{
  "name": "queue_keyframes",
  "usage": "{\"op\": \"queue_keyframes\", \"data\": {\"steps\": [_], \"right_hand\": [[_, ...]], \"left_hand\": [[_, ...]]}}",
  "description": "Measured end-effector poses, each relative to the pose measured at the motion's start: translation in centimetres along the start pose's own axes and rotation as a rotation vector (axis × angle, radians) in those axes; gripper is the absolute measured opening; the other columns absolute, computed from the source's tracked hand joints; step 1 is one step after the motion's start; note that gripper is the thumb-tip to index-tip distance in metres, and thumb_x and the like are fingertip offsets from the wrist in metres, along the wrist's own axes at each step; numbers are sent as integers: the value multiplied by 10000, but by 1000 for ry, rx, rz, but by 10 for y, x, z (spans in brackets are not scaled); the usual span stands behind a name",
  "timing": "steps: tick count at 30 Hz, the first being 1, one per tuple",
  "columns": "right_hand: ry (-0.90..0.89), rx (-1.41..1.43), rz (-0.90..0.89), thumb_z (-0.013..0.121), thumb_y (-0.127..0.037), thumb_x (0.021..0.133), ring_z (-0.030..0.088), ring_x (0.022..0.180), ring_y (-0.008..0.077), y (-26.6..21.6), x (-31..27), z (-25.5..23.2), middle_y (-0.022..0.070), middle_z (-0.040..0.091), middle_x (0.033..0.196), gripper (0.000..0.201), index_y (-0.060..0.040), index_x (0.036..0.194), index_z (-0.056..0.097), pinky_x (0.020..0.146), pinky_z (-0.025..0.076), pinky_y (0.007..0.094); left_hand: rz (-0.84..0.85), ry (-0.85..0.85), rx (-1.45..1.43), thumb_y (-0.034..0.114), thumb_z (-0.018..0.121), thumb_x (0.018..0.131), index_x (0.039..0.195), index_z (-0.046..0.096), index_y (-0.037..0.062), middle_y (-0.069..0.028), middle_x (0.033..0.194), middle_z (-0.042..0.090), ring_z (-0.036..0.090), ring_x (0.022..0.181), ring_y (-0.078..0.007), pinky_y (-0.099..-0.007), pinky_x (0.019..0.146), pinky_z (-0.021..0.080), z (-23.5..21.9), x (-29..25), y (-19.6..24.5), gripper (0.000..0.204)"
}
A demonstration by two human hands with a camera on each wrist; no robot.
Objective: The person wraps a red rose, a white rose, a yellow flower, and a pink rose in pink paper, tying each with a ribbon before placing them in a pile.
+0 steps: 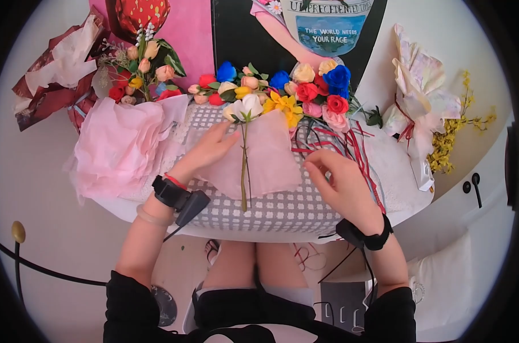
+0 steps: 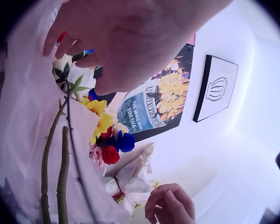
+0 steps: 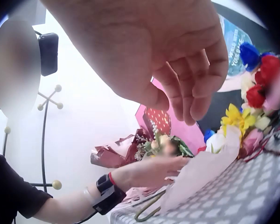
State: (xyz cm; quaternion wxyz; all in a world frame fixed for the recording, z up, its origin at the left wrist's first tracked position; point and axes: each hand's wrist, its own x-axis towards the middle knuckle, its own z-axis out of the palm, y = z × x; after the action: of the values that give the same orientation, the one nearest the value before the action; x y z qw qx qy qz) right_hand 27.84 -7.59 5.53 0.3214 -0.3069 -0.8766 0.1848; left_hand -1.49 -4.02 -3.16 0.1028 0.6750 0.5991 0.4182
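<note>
On a sheet of pale pink wrapping (image 1: 274, 157) lie white artificial roses (image 1: 249, 107), their green stems (image 1: 243, 171) pointing toward the person. My left hand (image 1: 211, 148) is at the left of the stems, its fingers extended close to the blooms; in the left wrist view it passes above the white flowers (image 2: 77, 77). To the right of the wrapping hovers my right hand (image 1: 345, 186), fingers loosely bent and nothing between them. The right wrist view shows that hand (image 3: 177, 70) from the palm side, over the table.
Colourful artificial flowers (image 1: 311, 91) line the table's back. Stacked pink wrapping (image 1: 114, 148) sits at left, below a dark red wrapped bouquet (image 1: 59, 80). Red ribbons (image 1: 359, 157) trail at right, near a pale wrapped bouquet (image 1: 422, 97) with yellow sprigs. A grey checked cloth (image 1: 294, 214) covers the table.
</note>
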Motion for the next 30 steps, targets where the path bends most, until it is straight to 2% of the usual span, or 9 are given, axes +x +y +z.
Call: {"op": "queue_keyframes", "data": {"steps": [2,6,9,11,14,18,21,28,30], "right_hand": [[5,4,-47,549,-98,813,554,557,226,-1,9,11,94,556,687,76,-23,817,562,516,435,310],[-103,-36,-155,532,-187,833,545,515,181,7,64,28,66,543,573,176,-28,762,562,496,423,287],[-349,247,-140,525,-235,857,557,525,118,45,107,59,33,569,612,230,-31,759,566,480,417,265],[-765,490,66,478,-301,904,530,549,62,70,122,83,-6,563,665,295,-42,797,571,498,415,207],[-881,551,178,462,-317,913,547,566,51,84,126,103,-7,568,682,315,-43,805,573,468,413,187],[-843,669,222,454,-307,917,541,491,62,93,126,107,3,561,652,305,-40,819,565,396,386,168],[-737,782,317,451,-299,919,530,461,63,98,122,104,2,556,637,299,-46,808,563,369,368,161],[-694,803,338,450,-300,922,515,478,42,93,119,101,-15,547,630,283,-64,811,560,387,365,158],[-690,791,348,447,-295,924,512,492,35,93,118,102,-23,547,633,277,-69,811,560,395,366,155]], "left_hand": [[111,-115,-17,318,492,874,1057,540,-3,-144,951,579,571,907,-190,-298,784,453,-15,2,7,373],[63,-342,-173,325,484,880,980,580,25,-84,857,600,590,830,-161,-288,744,467,-32,33,30,330],[-153,-524,-192,308,466,891,945,580,30,-57,810,608,598,728,-140,-265,657,482,-22,47,29,306],[-176,-703,-181,276,441,909,946,557,34,-49,854,596,577,719,-96,-225,610,467,-10,54,15,270],[-209,-837,-131,287,436,909,917,562,39,-34,741,596,559,602,-76,-199,514,447,-4,64,9,278],[-261,-873,-207,295,434,915,865,570,46,-16,650,581,510,483,-58,-184,427,408,1,72,5,288],[-293,-744,-353,316,426,923,802,568,54,-9,628,574,478,441,-44,-161,380,365,15,63,-2,322],[-131,-534,-369,299,454,911,730,571,30,0,588,535,448,462,-54,-213,412,335,14,56,-5,345],[52,-463,-318,291,462,905,751,576,18,-9,589,531,431,508,-61,-234,468,345,21,58,-14,334]]}}
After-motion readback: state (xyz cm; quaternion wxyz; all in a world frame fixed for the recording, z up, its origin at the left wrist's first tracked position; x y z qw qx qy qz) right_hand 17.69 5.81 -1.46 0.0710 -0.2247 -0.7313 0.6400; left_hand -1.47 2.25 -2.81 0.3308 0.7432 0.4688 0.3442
